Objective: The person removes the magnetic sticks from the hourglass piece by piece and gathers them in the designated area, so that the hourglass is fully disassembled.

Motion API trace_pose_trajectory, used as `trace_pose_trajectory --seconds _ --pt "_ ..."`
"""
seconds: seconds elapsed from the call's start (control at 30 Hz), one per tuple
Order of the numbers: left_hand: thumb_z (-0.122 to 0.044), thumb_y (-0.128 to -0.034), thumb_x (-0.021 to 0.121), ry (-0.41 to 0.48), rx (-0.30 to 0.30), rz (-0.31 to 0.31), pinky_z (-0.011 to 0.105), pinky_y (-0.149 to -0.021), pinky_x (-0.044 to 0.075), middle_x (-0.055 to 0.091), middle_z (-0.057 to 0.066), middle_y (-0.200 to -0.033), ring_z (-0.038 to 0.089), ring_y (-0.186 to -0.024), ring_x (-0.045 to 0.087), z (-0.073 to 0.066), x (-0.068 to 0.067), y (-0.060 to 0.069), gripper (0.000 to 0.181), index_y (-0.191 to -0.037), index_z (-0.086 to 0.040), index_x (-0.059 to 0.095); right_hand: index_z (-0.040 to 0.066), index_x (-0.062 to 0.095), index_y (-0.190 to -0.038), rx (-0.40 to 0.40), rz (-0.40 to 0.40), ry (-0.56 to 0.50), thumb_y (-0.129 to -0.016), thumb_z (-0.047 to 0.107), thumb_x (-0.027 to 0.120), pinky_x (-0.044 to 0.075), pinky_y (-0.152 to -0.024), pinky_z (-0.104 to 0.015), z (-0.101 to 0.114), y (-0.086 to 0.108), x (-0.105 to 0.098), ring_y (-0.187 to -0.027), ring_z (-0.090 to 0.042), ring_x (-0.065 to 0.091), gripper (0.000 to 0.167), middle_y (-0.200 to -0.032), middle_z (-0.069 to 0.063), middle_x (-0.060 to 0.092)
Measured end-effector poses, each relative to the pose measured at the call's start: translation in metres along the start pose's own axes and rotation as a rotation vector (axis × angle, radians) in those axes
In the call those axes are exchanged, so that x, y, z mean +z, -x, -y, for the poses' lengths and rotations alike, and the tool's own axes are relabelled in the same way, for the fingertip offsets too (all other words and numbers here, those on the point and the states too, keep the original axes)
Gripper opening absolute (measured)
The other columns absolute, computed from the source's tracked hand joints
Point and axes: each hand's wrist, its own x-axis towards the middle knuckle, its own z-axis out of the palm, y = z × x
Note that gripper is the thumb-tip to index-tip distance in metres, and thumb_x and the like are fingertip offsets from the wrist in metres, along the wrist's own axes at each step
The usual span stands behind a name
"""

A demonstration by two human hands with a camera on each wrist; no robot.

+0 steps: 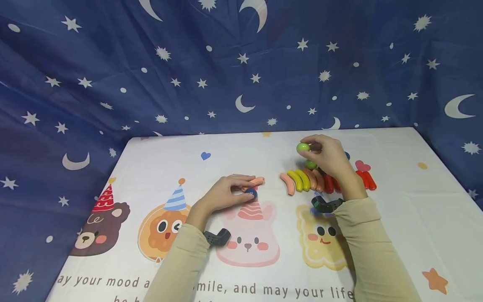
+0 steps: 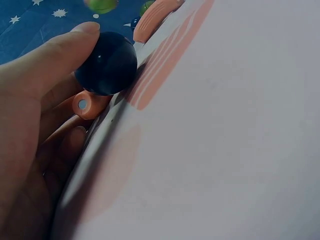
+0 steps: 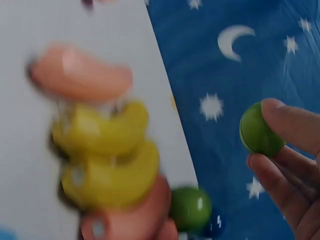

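My left hand (image 1: 228,192) is low over the table, its thumb against a dark blue ball (image 2: 111,65) and its fingers curled behind it. A peach-coloured magnetic stick (image 1: 258,181) lies by those fingers, partly hidden by the hand. Raised above the table, my right hand (image 1: 327,156) pinches a light green ball (image 3: 260,131) between thumb and fingertips. Below it, a second green ball (image 1: 310,164) rests behind a row of curved sticks: a peach one (image 1: 288,183), yellow ones (image 1: 295,181), orange-brown ones (image 1: 311,179) and red ones (image 1: 369,180). My right hand covers part of the row.
Another blue ball (image 1: 347,156) shows partly behind my right hand. The white tablecloth (image 1: 400,235) carries printed cartoon figures and lettering. A dark blue curtain (image 1: 226,75) with stars and moons hangs along the table's back edge and left side.
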Motion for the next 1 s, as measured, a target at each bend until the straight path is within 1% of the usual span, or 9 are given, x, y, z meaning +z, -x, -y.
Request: trace_pose_trajectory --seconds 0.1,0.2,0.37,0.43,0.6,0.87,1.0 --pt "-0.046 -0.0804 0.072 0.011 -0.003 0.0 0.036 -0.109 0.037 0.055 -0.022 -0.131 0.006 -0.13 0.044 0.001 0.0 0.001 0.037 -0.115 -0.033 0.069 0.008 0.064 -0.119 0.014 -0.038 0.028 -0.084 0.014 0.072 0.053 -0.086 -0.048 -0.014 0.001 -0.008 -0.108 -0.037 0.062 0.037 -0.118 -0.016 0.059" --pt "-0.046 -0.0803 0.072 0.018 -0.006 -0.002 0.036 -0.109 0.037 0.055 -0.023 -0.131 0.005 -0.13 0.044 0.001 0.0 0.001 0.037 -0.115 -0.033 0.069 0.005 0.064 -0.12 0.019 -0.064 0.065 -0.083 0.011 0.073 0.053 -0.086 -0.049 -0.026 0.002 -0.015 -0.107 -0.038 0.062 0.038 -0.117 -0.018 0.06" --pt "-0.044 -0.0816 0.071 0.015 0.005 -0.004 0.035 -0.109 0.038 0.054 -0.024 -0.131 0.004 -0.13 0.044 0.001 0.001 0.001 0.036 -0.115 -0.033 0.069 0.001 0.06 -0.123 0.08 -0.059 0.111 -0.083 0.012 0.073 0.052 -0.087 -0.049 -0.039 0.002 -0.017 -0.103 -0.037 0.063 0.043 -0.117 -0.023 0.063" --pt "-0.044 -0.0819 0.071 0.015 0.009 -0.005 0.036 -0.109 0.038 0.054 -0.023 -0.131 0.005 -0.13 0.043 0.002 0.001 0.001 0.036 -0.116 -0.033 0.068 0.0 0.061 -0.123 0.102 -0.051 0.123 -0.083 0.013 0.073 0.052 -0.087 -0.049 -0.042 0.001 -0.015 -0.101 -0.036 0.063 0.043 -0.113 -0.023 0.065" --pt "-0.044 -0.082 0.071 0.021 0.008 -0.003 0.036 -0.109 0.038 0.054 -0.023 -0.132 0.005 -0.13 0.044 0.002 0.0 0.001 0.036 -0.116 -0.032 0.069 -0.001 0.064 -0.119 0.11 -0.035 0.182 -0.084 0.015 0.073 0.052 -0.087 -0.049 -0.045 -0.001 -0.009 -0.097 -0.035 0.063 0.039 -0.107 -0.023 0.067" --pt "-0.045 -0.0821 0.071 0.019 -0.005 0.002 0.035 -0.109 0.037 0.054 -0.023 -0.132 0.005 -0.131 0.043 0.002 0.0 0.001 0.036 -0.116 -0.034 0.068 -0.001 0.064 -0.118 0.116 -0.006 0.223 -0.085 0.015 0.072 0.05 -0.09 -0.05 -0.047 0.0 -0.006 -0.101 -0.036 0.061 0.038 -0.112 -0.024 0.065" --pt "-0.045 -0.0822 0.071 0.014 -0.004 0.004 0.035 -0.109 0.037 0.054 -0.022 -0.132 0.006 -0.131 0.043 0.001 0.0 0.001 0.037 -0.117 -0.033 0.068 -0.001 0.064 -0.119 0.135 -0.005 0.234 -0.085 0.016 0.071 0.051 -0.09 -0.049 -0.047 0.0 -0.005 -0.103 -0.037 0.06 0.039 -0.112 -0.024 0.065"
